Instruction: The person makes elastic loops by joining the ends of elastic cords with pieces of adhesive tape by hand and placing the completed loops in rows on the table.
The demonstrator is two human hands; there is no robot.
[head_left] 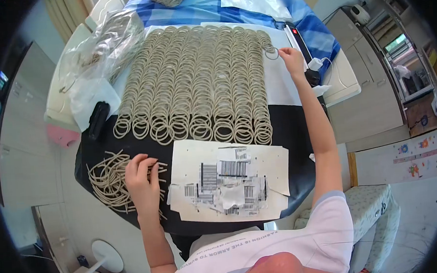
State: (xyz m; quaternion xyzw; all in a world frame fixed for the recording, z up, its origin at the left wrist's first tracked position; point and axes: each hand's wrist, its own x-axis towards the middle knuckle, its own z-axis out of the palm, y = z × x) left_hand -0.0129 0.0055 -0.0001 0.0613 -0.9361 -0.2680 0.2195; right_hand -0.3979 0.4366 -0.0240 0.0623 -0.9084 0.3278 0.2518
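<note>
My right hand (292, 61) is reached out at the far right, its fingertips closed on a beige ring (271, 53) at the top of a short, separate column. Beside it, many overlapping beige cord rings (191, 83) lie in long columns across a white and black surface. My left hand (143, 182) is bent over a pile of loose beige cord pieces (107, 184), thumb and fingertips drawn together at the pile's right side. A strand seems to be at those fingertips, though the fingers partly hide it. Next to this hand lies a flat cardboard piece (185, 163) with barcode labels (232, 169).
A clear plastic bag (117, 35) with more cord lies at the back left, near a black object (98, 120). On the right are a power strip (297, 41) and a white plug (315, 64). A blue checked cloth (197, 9) covers the back.
</note>
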